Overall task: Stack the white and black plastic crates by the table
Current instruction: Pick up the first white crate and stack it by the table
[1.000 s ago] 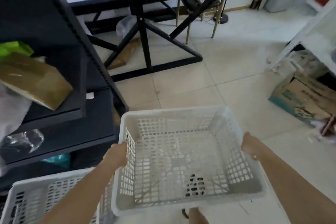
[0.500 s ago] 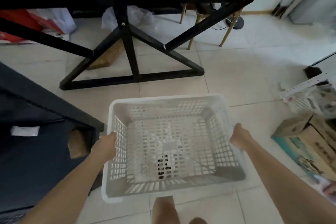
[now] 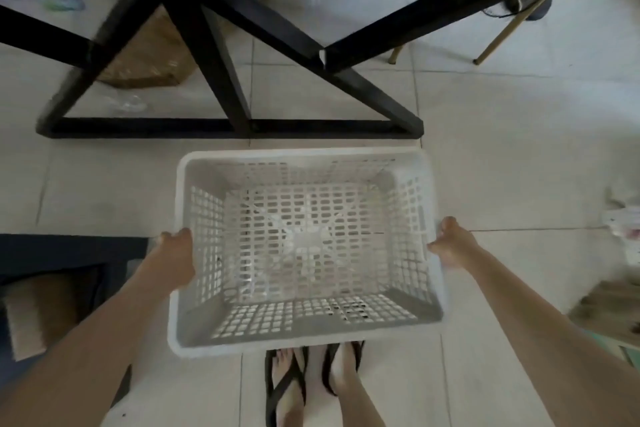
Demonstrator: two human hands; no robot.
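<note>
I hold the white crate (image 3: 304,250) at frame centre, above the tiled floor (image 3: 502,149). My left hand (image 3: 175,262) is curled tight round its left rim; my right hand (image 3: 453,246) clasps the right rim. The black table frame (image 3: 221,45) crosses the upper frame; my sandalled feet (image 3: 311,381) show below the crate.

The black table frame (image 3: 221,80) is cut off by the top edge.
</note>
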